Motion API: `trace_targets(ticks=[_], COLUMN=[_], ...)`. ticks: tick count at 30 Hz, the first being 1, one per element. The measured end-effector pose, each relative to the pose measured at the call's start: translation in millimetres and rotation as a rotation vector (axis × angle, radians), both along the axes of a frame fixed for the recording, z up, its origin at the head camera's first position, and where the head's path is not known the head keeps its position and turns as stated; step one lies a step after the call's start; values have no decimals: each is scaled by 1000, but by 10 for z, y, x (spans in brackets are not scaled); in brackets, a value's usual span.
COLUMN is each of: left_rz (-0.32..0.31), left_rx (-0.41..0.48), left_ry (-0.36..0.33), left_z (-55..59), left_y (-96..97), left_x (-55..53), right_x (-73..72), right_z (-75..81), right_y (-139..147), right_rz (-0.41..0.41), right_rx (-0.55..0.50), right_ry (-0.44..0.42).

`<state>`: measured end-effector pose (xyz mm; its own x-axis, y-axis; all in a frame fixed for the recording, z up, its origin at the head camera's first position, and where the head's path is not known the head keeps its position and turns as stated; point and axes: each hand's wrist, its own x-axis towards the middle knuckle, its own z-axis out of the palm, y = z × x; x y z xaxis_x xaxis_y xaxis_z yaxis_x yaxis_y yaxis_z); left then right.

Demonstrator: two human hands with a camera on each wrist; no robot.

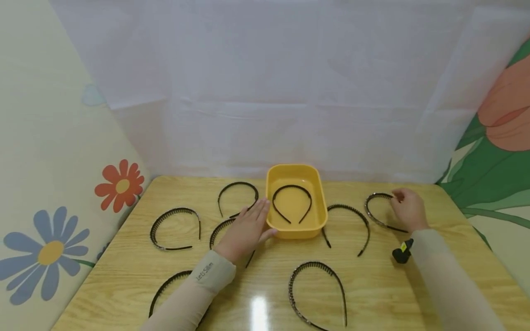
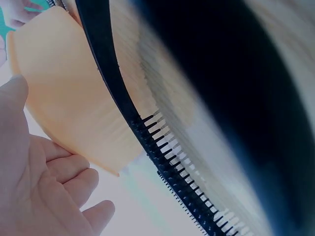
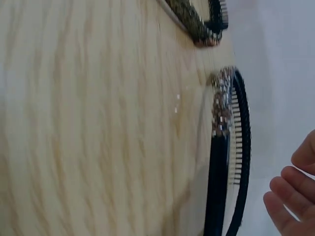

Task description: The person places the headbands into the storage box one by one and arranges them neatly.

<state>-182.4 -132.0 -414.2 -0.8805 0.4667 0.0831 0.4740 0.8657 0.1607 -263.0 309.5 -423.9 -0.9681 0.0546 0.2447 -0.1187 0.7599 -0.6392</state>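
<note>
Left hand (image 1: 245, 231) straight-fingered at yellow bin (image 1: 296, 233); right hand (image 1: 409, 210), fingers parted, by far-right headband (image 1: 367, 211): looks like reaching, next needs a pinch

Head view's kinda flat and soft, with even light, a greyish backdrop sheet (image 1: 248, 69) and one blown-out streak of glare on the table (image 1: 372, 285) at bottom centre. Faint shadow beside the right sleeve (image 1: 451, 271), lower right. Left wrist cam's pretty washed out along the bottom, and a huge dark shape (image 2: 246, 83) on the right is way out of focus, though the toothed headband (image 2: 164, 167) is fairly crisp. Right wrist's dimmer, with blurry wood grain and a soft shadow lower centre.
</note>
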Motion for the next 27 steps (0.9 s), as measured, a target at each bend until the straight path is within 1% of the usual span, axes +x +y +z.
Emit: trace_targets(ticks=[6,15,23,27], left_rz=[0,-8,-4,-3], left_rx=[-11,-8,-12,-19], left_ry=[4,11,19,22], left_z=[5,15,22,14], left_y=[4,20,29,31], left_x=[6,20,24,21], right_x=[-45,-77,-101,-95], right_z=[24,-6,-11,-13], right_y=[141,338,397,408], right_rz=[8,12,23,21], right_rx=[51,123,143,145], right_ry=[-48,-68,-210,-257])
